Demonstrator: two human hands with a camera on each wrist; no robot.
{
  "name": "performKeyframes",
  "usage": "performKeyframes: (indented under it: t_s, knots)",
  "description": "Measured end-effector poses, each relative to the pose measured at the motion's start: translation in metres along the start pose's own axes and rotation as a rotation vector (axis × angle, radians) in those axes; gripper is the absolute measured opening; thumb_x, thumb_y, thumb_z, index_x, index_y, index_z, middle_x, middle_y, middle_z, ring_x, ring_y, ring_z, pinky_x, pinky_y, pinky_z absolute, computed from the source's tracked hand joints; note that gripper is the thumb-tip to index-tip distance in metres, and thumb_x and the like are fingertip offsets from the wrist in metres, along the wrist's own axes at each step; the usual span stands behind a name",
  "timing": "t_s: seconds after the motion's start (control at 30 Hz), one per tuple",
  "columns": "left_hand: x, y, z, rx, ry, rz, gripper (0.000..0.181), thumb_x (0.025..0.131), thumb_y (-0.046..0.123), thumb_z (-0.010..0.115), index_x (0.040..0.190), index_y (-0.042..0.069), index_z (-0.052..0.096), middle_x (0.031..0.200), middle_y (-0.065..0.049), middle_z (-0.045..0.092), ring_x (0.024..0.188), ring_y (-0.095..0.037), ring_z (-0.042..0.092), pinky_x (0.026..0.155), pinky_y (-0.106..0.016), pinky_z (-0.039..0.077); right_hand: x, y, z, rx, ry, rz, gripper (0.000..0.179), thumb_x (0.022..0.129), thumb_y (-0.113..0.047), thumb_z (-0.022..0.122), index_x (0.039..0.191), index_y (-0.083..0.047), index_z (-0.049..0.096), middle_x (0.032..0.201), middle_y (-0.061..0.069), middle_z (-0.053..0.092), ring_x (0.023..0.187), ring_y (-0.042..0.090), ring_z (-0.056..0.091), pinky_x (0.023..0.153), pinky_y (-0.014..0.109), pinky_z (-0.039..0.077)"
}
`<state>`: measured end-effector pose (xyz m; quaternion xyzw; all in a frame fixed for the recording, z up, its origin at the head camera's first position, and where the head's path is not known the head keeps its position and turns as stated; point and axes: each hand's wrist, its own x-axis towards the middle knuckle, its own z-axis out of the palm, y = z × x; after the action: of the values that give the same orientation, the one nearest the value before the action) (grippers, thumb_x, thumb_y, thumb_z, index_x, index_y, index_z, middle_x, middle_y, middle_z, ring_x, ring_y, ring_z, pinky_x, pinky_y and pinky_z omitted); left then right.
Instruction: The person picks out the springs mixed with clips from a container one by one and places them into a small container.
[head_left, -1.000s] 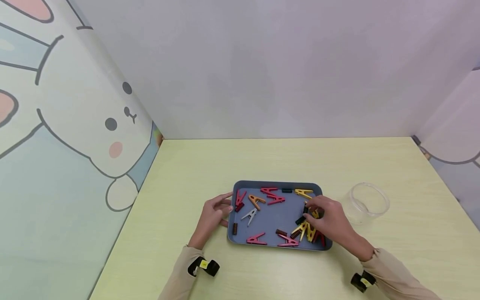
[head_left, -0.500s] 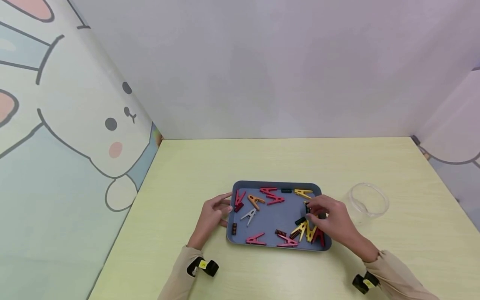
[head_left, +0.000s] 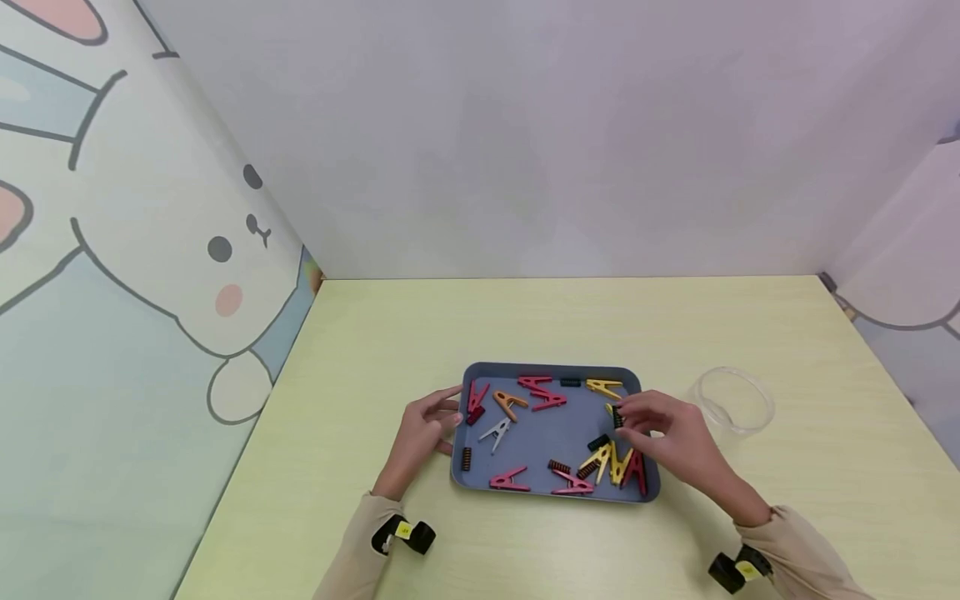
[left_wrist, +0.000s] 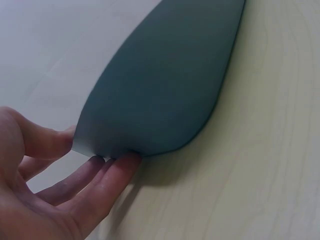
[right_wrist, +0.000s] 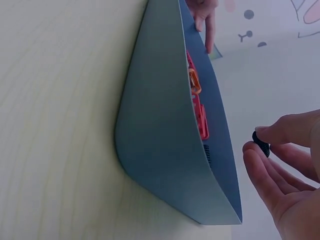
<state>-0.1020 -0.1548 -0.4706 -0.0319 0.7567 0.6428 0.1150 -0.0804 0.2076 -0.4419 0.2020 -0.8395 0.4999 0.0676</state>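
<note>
The right hand [head_left: 675, 437] pinches a black spring [head_left: 618, 417] above three o'clock of the tray [head_left: 551, 437]; the left hand [head_left: 422, 429], fingers apart, touches nine o'clock. Squeezing crookedly could shoot the spring away.

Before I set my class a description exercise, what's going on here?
A person's right hand pinches a small dark coil spring above a blue-grey rectangular tray. Their left hand touches the tray's left end. Inside lie small red, yellow, orange and whitish clips and more coil springs. A clear round container sits to the tray's right.
</note>
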Motion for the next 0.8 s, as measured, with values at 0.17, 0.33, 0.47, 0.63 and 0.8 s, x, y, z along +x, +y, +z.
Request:
performKeyframes:
  t_s: [0.17,0.33,0.47,0.63,0.8]
  knots:
    - [0.002,-0.005,0.000,0.005,0.017,0.008,0.045,0.088,0.004,0.061,0.130,0.018,0.060,0.110,-0.016,0.062,0.089,-0.027,0.064,0.053,-0.043,0.058,0.001,-0.013,-0.005,0.061,-0.014,0.022,0.028,0.071,0.011,0.075,0.097,0.003,0.068,0.095,0.015,0.065,0.071,0.016,0.065,0.062,0.024,0.057]
    - [0.002,-0.004,0.001,-0.003,0.018,0.006,0.045,0.088,0.005,0.061,0.132,0.016,0.058,0.112,-0.018,0.062,0.090,-0.029,0.064,0.053,-0.043,0.058,0.000,-0.015,-0.010,0.091,-0.031,0.064,0.026,0.074,0.009,0.074,0.099,0.002,0.068,0.097,0.016,0.064,0.073,0.015,0.064,0.063,0.024,0.057]
    - [0.001,-0.006,0.001,-0.008,0.017,0.007,0.045,0.089,0.005,0.061,0.133,0.013,0.057,0.114,-0.021,0.060,0.092,-0.031,0.064,0.053,-0.044,0.057,-0.002,-0.005,-0.013,0.112,-0.042,0.080,0.025,0.076,0.004,0.074,0.100,-0.002,0.069,0.100,0.013,0.065,0.076,0.013,0.064,0.065,0.023,0.057]
    - [0.002,-0.006,0.001,0.007,0.027,-0.001,0.044,0.088,0.005,0.061,0.131,0.016,0.058,0.112,-0.018,0.062,0.090,-0.030,0.064,0.052,-0.042,0.057,-0.004,-0.004,-0.018,0.196,-0.046,0.078,0.024,0.078,0.003,0.074,0.101,0.000,0.069,0.104,0.017,0.064,0.081,0.016,0.066,0.068,0.026,0.057]
    - [0.003,-0.007,0.001,0.013,0.031,-0.005,0.044,0.088,0.005,0.061,0.129,0.020,0.060,0.110,-0.014,0.063,0.089,-0.027,0.064,0.052,-0.042,0.057,-0.004,-0.009,-0.023,0.210,-0.048,0.118,0.023,0.079,0.000,0.074,0.101,-0.001,0.069,0.107,0.015,0.063,0.083,0.017,0.066,0.070,0.028,0.057]
